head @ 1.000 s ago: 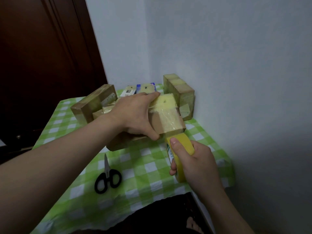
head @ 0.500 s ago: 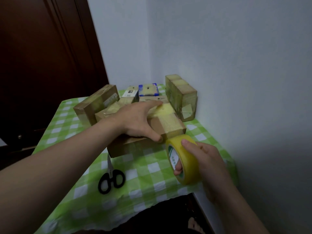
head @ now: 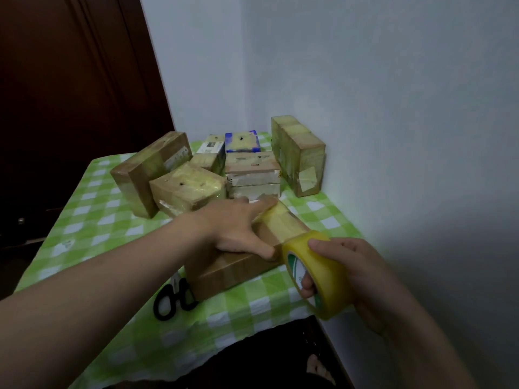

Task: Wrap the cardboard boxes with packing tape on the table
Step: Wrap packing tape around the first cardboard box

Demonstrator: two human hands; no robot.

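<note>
The left hand (head: pixel 238 228) is lying flat on top of the cardboard box (head: pixel 236 272). Its fingers are stretched out, its thumb is pressing near the front edge, and it is gripping nothing. The right hand (head: pixel 362 276) is curling round the tape roll (head: pixel 320 273), with one digit over the outer rim and another tucked into the core. Which of the two is the thumb is hard to tell. The roll is standing on edge just beside the box's right end, where a yellowish band of tape (head: pixel 280 220) is crossing the top. The box is lying near the front of the table (head: pixel 92 220), which a green checked cloth is covering. Black scissors (head: pixel 174 303) are lying just beside the box's near left corner. Behind it, several taped boxes are clustering toward the wall corner, among them a tall box (head: pixel 297 155) and a blue box (head: pixel 241 141).
</note>
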